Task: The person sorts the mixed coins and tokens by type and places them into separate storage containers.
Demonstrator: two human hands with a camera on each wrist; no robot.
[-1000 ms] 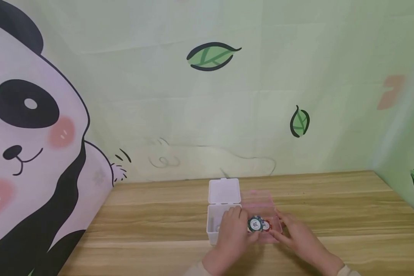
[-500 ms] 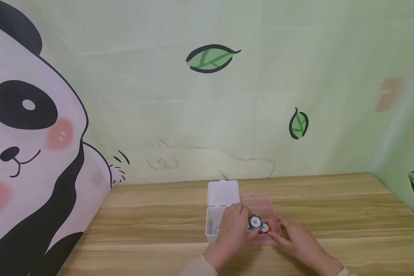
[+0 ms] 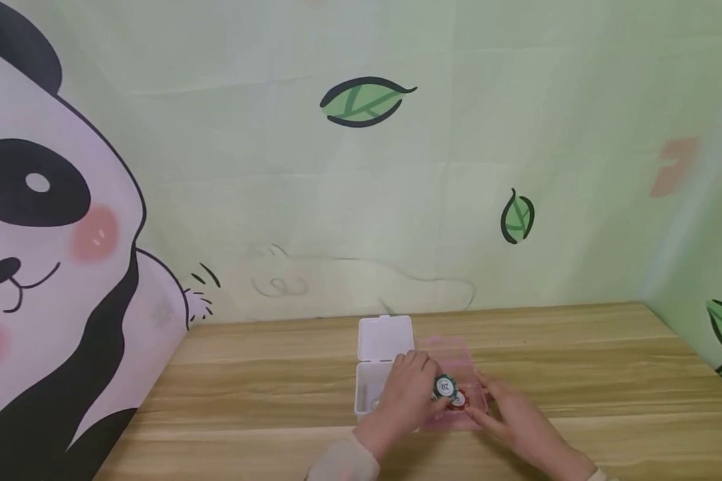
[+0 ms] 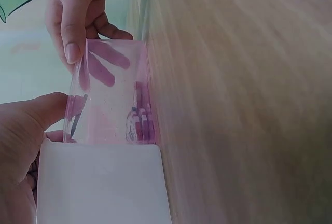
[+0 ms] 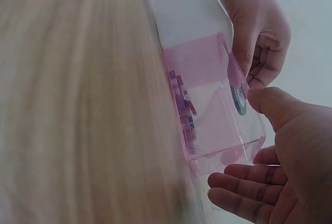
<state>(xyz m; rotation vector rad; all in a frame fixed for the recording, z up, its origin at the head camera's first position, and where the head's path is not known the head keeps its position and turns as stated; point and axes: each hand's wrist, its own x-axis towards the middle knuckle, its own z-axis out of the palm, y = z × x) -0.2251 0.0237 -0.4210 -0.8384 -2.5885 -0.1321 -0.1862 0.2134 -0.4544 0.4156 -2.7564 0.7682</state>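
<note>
My left hand (image 3: 407,392) pinches a green-edged poker chip (image 3: 445,386) marked 20 at the top of a transparent pink box (image 3: 444,422). Through the box's wall, the right wrist view shows this chip (image 5: 238,101) tilted near the rim. A red-edged chip (image 3: 459,399) lies lower inside, and several more chips (image 4: 140,123) rest on the box's floor. My right hand (image 3: 520,419) grips the box's right end between thumb and fingers. Beside it on the left stands a white box (image 3: 367,414), partly hidden behind my left hand.
The white box's lid (image 3: 386,339) is folded back toward the wall, as is the pink lid (image 3: 442,351). Both boxes stand on a wood-grain table (image 3: 265,394). Behind the table hangs a pale green backdrop (image 3: 313,200) with printed leaves and a panda.
The green-edged chip has risen slightly and tilted in my left hand, off the chips below. My right hand stays on the pink box. The head view has shifted a little.
</note>
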